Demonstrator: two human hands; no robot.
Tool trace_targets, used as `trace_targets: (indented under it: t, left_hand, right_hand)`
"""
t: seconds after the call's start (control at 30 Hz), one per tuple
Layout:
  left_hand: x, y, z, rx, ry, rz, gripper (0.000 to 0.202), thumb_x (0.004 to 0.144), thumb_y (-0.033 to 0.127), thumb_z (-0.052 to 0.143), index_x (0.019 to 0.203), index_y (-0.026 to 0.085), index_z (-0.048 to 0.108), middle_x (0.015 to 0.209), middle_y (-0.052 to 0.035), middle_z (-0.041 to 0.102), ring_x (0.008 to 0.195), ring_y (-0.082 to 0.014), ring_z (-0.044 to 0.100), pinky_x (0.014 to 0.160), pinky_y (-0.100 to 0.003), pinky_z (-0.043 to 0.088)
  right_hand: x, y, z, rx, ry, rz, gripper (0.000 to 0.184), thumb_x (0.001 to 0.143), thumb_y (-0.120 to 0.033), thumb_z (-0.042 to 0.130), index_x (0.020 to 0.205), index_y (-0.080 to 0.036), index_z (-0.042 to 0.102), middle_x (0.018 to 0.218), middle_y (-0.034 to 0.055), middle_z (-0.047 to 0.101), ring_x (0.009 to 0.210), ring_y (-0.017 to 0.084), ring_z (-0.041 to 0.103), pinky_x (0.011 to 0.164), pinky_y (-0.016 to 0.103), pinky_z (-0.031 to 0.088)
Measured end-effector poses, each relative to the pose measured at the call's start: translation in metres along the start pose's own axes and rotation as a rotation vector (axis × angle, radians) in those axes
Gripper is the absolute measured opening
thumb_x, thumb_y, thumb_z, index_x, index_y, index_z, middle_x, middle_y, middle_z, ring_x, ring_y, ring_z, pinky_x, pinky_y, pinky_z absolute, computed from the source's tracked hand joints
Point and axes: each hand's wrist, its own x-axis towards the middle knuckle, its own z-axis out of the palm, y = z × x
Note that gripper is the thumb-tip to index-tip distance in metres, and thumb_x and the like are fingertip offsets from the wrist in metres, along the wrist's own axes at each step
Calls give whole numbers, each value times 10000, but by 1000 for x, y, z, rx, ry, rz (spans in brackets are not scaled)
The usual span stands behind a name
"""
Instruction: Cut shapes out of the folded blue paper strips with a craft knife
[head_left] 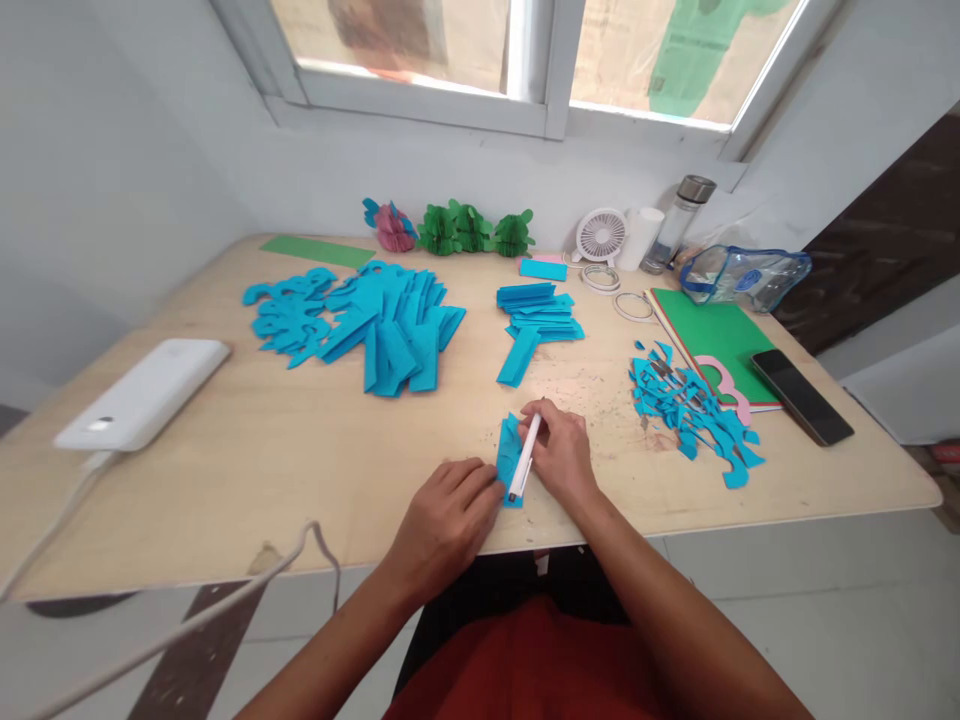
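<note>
A small folded blue paper piece (509,457) lies near the front edge of the wooden table (300,470). My left hand (444,520) presses its fingertips on the piece's left edge, fingers curled. My right hand (564,452) is closed on a white pen (525,457), whose tip rests on the blue piece. A stack of folded blue strips (534,322) lies just beyond my hands. A bigger heap of cut blue shapes (360,322) is spread at the left.
Blue paper scraps (694,412) lie to the right, beside green sheets (712,340), a pink template (724,385) and a black phone (801,396). A white power bank (146,392) with cable sits at the left. Paper decorations (457,230), a fan (601,236), tape rolls (601,278), a bottle (681,222) and a pouch (742,275) line the back.
</note>
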Motion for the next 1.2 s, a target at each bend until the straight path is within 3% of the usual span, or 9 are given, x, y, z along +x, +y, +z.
trace_targets:
  t: [0.3, 0.67, 0.9, 1.2]
  left_hand:
    - [-1, 2, 0, -12, -37, 31, 173, 949, 125, 481, 834, 176, 599, 868, -58, 674, 845, -190, 610, 760, -339, 493]
    - [1, 0, -2, -4, 31, -94, 213, 934, 179, 484, 1109, 160, 604, 1071, -112, 707, 1080, -255, 617, 944, -414, 499]
    - [3, -6, 2, -61, -168, -139, 386, 919, 293, 509, 1274, 148, 548, 1303, -136, 633, 1272, -300, 524, 1051, -481, 421]
    - [3, -6, 2, -67, -210, -143, 325, 909, 309, 533, 1187, 162, 616, 1322, -134, 621, 1279, -322, 506, 1063, -511, 396]
  right_hand:
    - [-2, 2, 3, -46, 24, -42, 176, 852, -146, 556, 983, -248, 616, 825, 2, 731, 864, 202, 687, 923, 373, 391]
    - [-3, 2, 5, -84, 35, -53, 251, 814, -79, 565, 996, -245, 613, 844, 5, 737, 856, 206, 680, 905, 361, 373]
    - [-4, 2, 4, -87, 39, -65, 263, 802, -72, 570, 997, -244, 613, 829, -1, 733, 835, 199, 680, 900, 356, 384]
    - [-2, 4, 5, -79, 36, -84, 240, 811, -105, 581, 995, -254, 619, 823, -2, 735, 822, 199, 679, 883, 350, 419]
